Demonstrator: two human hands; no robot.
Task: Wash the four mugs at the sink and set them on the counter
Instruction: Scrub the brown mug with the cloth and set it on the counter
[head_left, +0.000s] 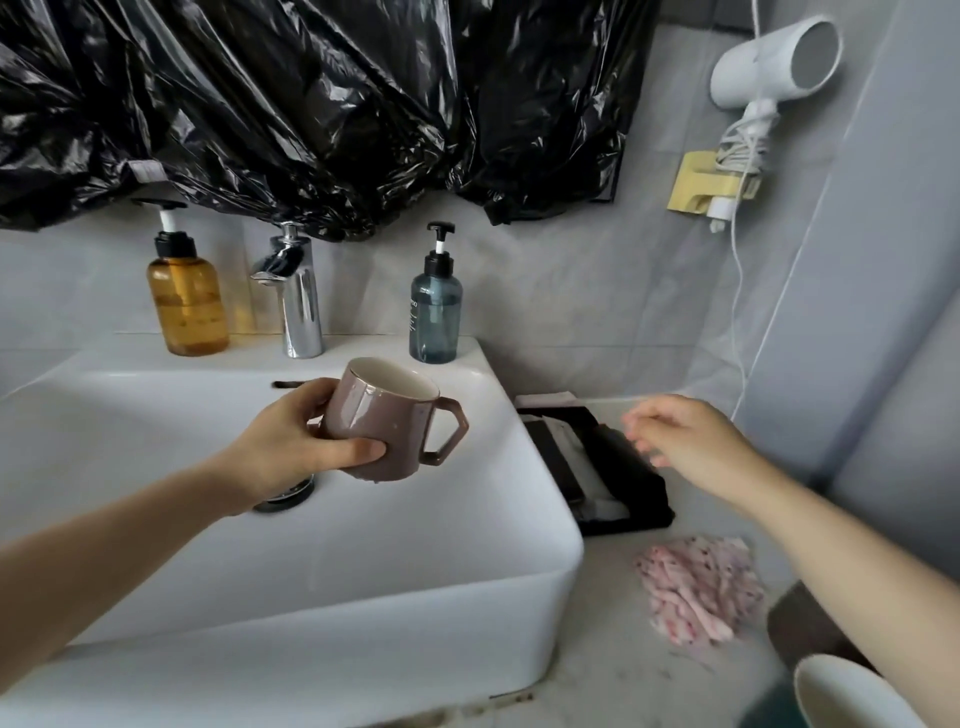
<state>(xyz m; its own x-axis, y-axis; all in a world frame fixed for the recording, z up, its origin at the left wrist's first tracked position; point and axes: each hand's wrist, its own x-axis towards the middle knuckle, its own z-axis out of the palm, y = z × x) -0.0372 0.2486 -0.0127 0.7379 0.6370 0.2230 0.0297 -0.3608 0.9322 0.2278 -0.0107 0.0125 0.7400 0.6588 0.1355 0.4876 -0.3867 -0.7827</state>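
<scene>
Cut off by the lower right corner, a white mug (841, 696) is seen only as a rim and part of its wall. Just behind it a dark brown shape (800, 618) is largely hidden under the right forearm and cannot be identified.

A brown mug (384, 421) is gripped by the left hand (296, 441) over the right half of the sink (545, 571). The thumb is pressed on the near wall and the fingers are curled round the far side. It is tilted slightly, mouth up and away, with its angular handle pointing right. The drain (291, 493) is partly covered by the left wrist.

The right hand (691, 441) is held above the counter (613, 665) with nothing in it, its fingers loosely extended and blurred. Beneath it black folded items (623, 483) lie against the sink's side, and a pink speckled cloth (696, 592) lies nearer. Bare counter is left between cloth and sink edge. A faucet (296, 296), an amber bottle (189, 301) and a blue bottle (435, 312) stand along the back ledge.
</scene>
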